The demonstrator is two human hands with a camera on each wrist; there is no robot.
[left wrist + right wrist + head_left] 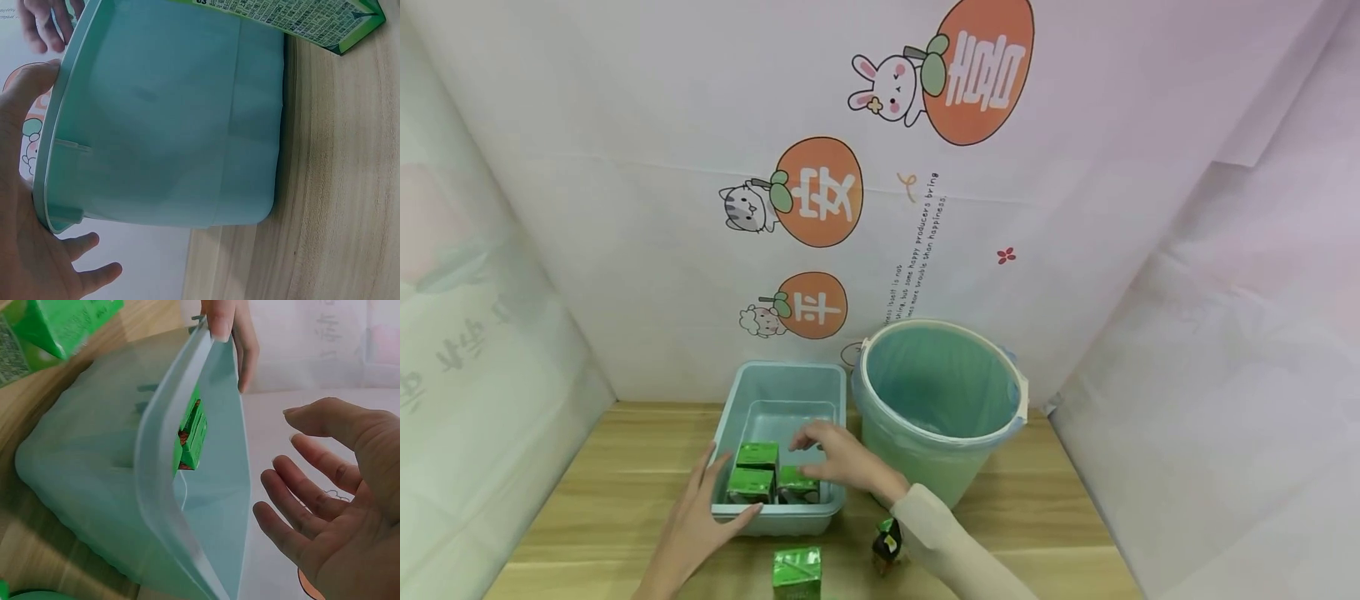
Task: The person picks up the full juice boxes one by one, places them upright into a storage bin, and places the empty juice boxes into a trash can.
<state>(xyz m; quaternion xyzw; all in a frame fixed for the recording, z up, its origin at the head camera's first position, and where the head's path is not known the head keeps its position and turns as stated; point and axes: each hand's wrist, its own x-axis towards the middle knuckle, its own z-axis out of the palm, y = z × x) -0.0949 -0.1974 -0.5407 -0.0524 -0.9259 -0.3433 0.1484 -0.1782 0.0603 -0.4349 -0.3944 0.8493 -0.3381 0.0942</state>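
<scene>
A light-blue plastic bin (790,382) stands on the table with several green-topped drink cartons (751,481) at its near end. My left hand (688,525) is at the bin's near left corner. Its thumb rests on the near rim and its fingers spread loosely along the left side; the left wrist view shows the thumb against the rim (57,119). Above the cartons hovers my right hand (844,458), its fingers loosely bent and nothing in them, as the right wrist view confirms. Another green carton (797,572) stands in front of the bin.
A large pale-green bucket (917,471) with a plastic liner stands right of the bin. A small dark object with a green top (887,543) lies on the wooden table (587,508), near my right sleeve. Printed white sheets (662,250) hang behind and at both sides.
</scene>
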